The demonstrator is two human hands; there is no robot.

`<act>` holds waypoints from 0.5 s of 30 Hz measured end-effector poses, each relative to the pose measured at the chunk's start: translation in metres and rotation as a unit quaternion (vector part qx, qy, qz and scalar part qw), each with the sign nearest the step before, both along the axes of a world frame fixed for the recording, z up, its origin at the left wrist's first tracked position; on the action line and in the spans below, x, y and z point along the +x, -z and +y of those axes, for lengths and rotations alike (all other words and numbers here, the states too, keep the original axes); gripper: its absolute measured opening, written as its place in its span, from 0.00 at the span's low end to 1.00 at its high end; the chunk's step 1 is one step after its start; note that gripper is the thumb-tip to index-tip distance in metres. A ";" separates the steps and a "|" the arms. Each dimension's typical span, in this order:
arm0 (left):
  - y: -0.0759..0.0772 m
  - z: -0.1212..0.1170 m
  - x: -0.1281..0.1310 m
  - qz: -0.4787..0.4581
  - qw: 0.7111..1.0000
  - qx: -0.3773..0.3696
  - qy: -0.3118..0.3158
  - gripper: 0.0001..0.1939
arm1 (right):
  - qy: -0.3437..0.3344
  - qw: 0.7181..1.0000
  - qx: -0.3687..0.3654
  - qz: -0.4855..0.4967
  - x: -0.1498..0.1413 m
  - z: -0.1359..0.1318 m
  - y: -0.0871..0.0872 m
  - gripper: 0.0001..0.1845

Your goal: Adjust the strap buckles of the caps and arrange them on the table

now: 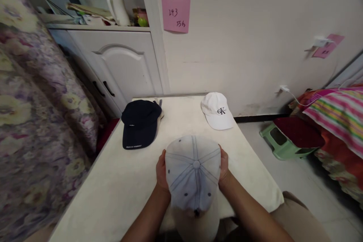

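A pale blue baseball cap is held between my two hands over the near edge of the table, its crown up and its brim toward me. My left hand grips the cap's left side, the fingers partly hidden by it. On the opposite side my right hand is closed on the cap's edge, its fingertips tucked out of sight. Farther off to the left lies a dark navy cap with small white lettering on its brim. A white cap with black letters rests at the back right.
A cream cloth covers the table, which stands against the wall. Left are a flowered curtain and a white cabinet. A green stool with a dark red top stands right, beside a bed with a striped cover.
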State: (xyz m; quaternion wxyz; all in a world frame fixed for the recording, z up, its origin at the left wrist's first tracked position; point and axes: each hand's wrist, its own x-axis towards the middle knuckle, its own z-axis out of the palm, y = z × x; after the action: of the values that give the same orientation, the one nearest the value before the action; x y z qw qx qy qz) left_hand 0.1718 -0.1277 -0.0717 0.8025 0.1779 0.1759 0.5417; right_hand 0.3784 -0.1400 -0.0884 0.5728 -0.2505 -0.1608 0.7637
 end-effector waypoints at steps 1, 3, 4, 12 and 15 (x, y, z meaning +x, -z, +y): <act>0.003 0.001 -0.001 -0.020 0.999 0.008 0.024 0.16 | 0.011 1.000 0.001 -0.002 0.000 0.000 -0.002 0.23; 0.010 0.002 -0.004 -0.060 0.995 0.022 0.075 0.20 | 0.029 1.000 0.004 -0.004 0.000 -0.002 -0.004 0.25; 0.013 0.003 -0.006 -0.078 0.992 0.028 0.097 0.22 | 0.033 0.999 0.005 -0.001 0.000 -0.002 -0.005 0.26; 0.018 0.007 -0.009 -0.081 0.989 0.036 0.120 0.23 | 0.008 0.997 -0.030 0.069 0.002 0.002 -0.012 0.27; 0.010 0.008 -0.004 -0.071 0.991 0.028 0.109 0.22 | -0.009 0.995 -0.041 0.087 0.002 0.006 -0.017 0.28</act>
State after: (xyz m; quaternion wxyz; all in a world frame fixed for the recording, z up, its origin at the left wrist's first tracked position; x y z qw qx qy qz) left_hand 0.1676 -0.1200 -0.0815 0.8619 0.1794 0.0827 0.4671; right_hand 0.3805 -0.1341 -0.0709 0.5669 -0.2045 -0.0812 0.7939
